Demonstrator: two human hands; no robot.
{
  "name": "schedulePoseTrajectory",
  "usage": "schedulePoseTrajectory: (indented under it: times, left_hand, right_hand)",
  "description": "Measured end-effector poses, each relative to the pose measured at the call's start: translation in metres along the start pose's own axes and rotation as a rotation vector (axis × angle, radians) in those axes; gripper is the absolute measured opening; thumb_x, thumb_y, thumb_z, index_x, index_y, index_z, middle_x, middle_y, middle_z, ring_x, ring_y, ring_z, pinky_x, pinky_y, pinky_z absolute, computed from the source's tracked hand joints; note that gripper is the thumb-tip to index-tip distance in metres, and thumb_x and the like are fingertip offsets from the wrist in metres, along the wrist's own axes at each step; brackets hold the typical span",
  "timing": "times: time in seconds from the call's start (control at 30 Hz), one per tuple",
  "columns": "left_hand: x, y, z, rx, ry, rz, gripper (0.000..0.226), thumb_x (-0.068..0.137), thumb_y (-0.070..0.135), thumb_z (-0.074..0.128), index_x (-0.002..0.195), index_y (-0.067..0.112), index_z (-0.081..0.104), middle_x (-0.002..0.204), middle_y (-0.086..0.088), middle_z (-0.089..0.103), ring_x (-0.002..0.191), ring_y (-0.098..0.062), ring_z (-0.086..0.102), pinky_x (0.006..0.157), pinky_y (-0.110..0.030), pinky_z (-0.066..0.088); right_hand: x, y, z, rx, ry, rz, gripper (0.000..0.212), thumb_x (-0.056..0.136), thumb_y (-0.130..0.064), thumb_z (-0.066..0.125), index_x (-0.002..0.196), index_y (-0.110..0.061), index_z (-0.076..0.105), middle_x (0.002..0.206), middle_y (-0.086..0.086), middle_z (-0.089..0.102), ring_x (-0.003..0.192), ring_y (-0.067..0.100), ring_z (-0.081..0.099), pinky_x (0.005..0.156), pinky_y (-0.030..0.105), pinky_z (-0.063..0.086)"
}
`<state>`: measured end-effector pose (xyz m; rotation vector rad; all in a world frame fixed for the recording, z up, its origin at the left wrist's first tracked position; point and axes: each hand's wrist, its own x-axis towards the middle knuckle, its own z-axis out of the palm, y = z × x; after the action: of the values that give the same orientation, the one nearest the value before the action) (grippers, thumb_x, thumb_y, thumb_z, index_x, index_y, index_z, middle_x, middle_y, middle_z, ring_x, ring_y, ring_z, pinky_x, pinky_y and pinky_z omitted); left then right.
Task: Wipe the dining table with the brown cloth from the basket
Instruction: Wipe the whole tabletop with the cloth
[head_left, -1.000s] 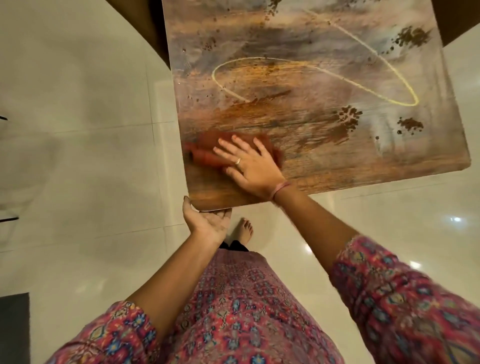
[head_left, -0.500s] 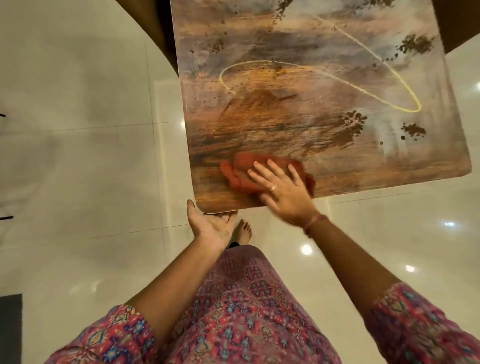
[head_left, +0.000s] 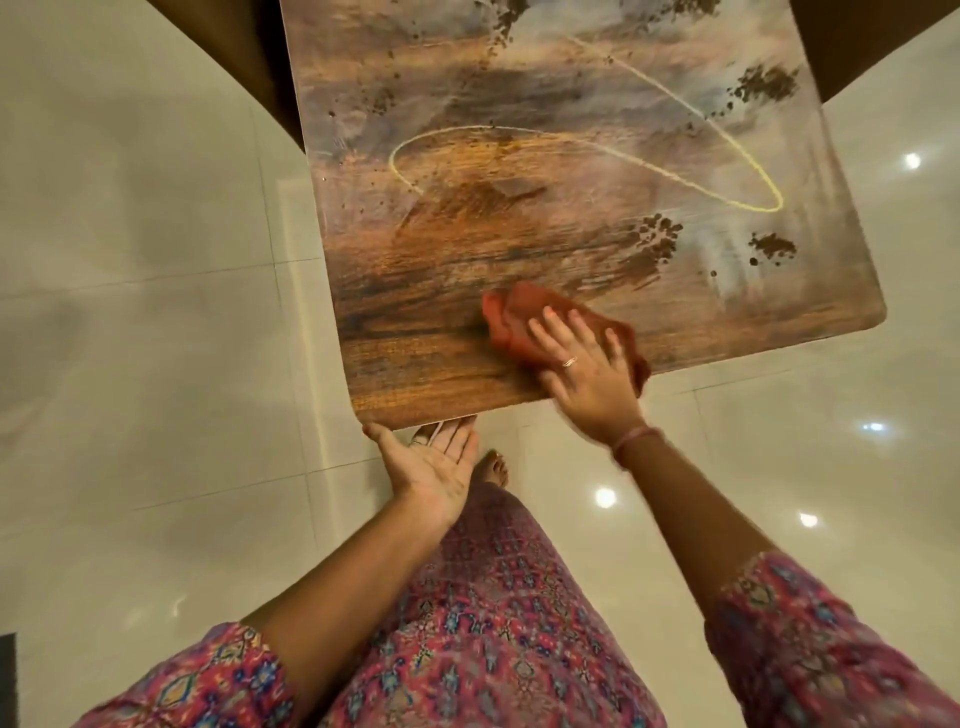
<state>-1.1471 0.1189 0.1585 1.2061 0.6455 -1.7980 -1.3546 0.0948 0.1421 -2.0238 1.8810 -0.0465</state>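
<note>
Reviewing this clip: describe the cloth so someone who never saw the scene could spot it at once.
Start at the square wooden dining table with a yellow loop pattern on its top. Along its near edge, right of centre, the right hand lies flat on a crumpled reddish-brown cloth. It is the only soft, loose thing on the tabletop; the dark blotches around it are flat marks on the surface.

1. The table (head_left: 415, 374) is wood with a streaky grain and a hazy, smeared sheen.
2. The brown cloth (head_left: 514, 317) is soft, matt fabric, crumpled.
3. The floor (head_left: 130, 338) is glossy pale tile mirroring lights.
4. The sleeve (head_left: 810, 639) is printed matt cloth.
</note>
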Motion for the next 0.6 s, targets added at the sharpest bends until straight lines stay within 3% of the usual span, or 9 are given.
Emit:
schedulePoseTrajectory:
  times: [0.1,0.2,0.27,0.33,0.4,0.5,0.6]
  left_hand:
    - [-0.004,-0.017,0.002,0.056,-0.025,-0.023,0.087,0.086,0.074,0.023,0.136,0.004,0.038,0.138,-0.02,0.048,0.116,-0.032,0.055,0.083,-0.04,0.049]
    - [-0.004,-0.043,0.01,0.11,-0.041,-0.059,0.086,0.084,0.076,0.026,0.129,0.004,0.044,0.134,-0.019,0.053,0.108,-0.03,0.059,0.077,-0.036,0.049]
    - [-0.004,-0.064,0.018,0.128,-0.032,-0.058,0.087,0.083,0.077,0.028,0.129,0.005,0.045,0.131,-0.018,0.055,0.11,-0.03,0.058,0.082,-0.037,0.048]
    - [-0.002,-0.084,0.031,0.132,-0.025,-0.03,0.084,0.083,0.076,0.029,0.127,0.007,0.048,0.128,-0.017,0.057,0.109,-0.03,0.059,0.084,-0.039,0.049]
    - [0.001,-0.097,0.043,0.134,-0.024,-0.008,0.08,0.084,0.075,0.028,0.127,0.011,0.05,0.127,-0.016,0.057,0.108,-0.029,0.059,0.082,-0.04,0.049]
    - [0.005,-0.118,0.063,0.136,-0.002,0.034,0.084,0.086,0.073,0.027,0.135,0.007,0.041,0.138,-0.016,0.049,0.122,-0.029,0.051,0.097,-0.04,0.04]
    - [0.007,-0.144,0.08,0.142,0.026,0.054,0.086,0.087,0.071,0.029,0.139,0.003,0.036,0.14,-0.018,0.046,0.125,-0.03,0.049,0.106,-0.04,0.034]
  right_hand:
    - [0.035,0.051,-0.025,0.072,0.087,0.362,0.061,0.092,-0.043,0.031,0.152,-0.036,0.018,0.161,-0.01,0.014,0.149,0.015,0.008,0.118,0.056,0.006]
    - [0.065,0.033,-0.022,0.139,0.159,0.6,0.062,0.096,-0.044,0.035,0.153,-0.036,0.013,0.162,-0.009,0.009,0.15,0.017,0.005,0.117,0.058,0.003]
    - [0.057,0.002,-0.005,0.096,0.14,0.443,0.06,0.096,-0.049,0.033,0.153,-0.036,0.015,0.162,-0.01,0.01,0.15,0.018,0.006,0.116,0.056,0.001]
    - [0.024,-0.023,0.011,0.017,0.041,0.092,0.059,0.096,-0.053,0.029,0.152,-0.038,0.018,0.161,-0.011,0.013,0.15,0.016,0.007,0.116,0.053,0.001]
    - [-0.008,-0.012,0.014,-0.045,-0.019,-0.136,0.057,0.096,-0.053,0.027,0.151,-0.039,0.021,0.16,-0.012,0.017,0.149,0.014,0.01,0.116,0.05,0.004]
    - [-0.011,0.059,-0.012,-0.032,-0.021,-0.1,0.058,0.093,-0.049,0.028,0.15,-0.04,0.022,0.16,-0.014,0.017,0.149,0.012,0.012,0.117,0.05,0.008]
    - [0.012,0.14,-0.048,-0.007,0.042,0.156,0.058,0.093,-0.045,0.032,0.15,-0.039,0.022,0.16,-0.014,0.016,0.149,0.012,0.01,0.118,0.05,0.008]
